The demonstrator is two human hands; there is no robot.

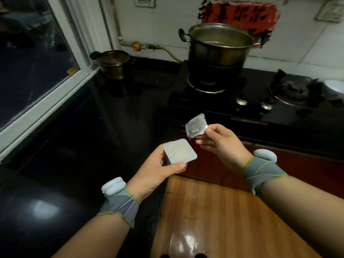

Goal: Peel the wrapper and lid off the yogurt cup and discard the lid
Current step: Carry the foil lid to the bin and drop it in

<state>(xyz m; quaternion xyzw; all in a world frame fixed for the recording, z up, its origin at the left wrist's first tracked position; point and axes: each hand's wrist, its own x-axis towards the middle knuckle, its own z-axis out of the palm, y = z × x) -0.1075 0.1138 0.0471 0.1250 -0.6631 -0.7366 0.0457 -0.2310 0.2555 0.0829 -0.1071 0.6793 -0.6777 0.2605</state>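
The yogurt cup is open at the top, and pale yogurt shows inside it. It is up in the air, above the edge of the dark tabletop. The left hand holds it, with the thumb on the near side and the other fingers wrapped around the far side, closed on the cup.

The lid is off. It is a thin, shiny, silver square, a bit curled, with some yogurt on it. The right hand pinches one corner of it between thumb and fingers, just beside the cup and a little higher.

The cup looks light and its walls probably bend, so a soft squeeze on the sides is best, and it should stay level so nothing spills. The lid is floppy and may be sticky and wet. Holding it by a dry corner looks right. No bin shows in the picture.

Farther back, a big metal pot sits on the stove. A wooden board lies below the hands.
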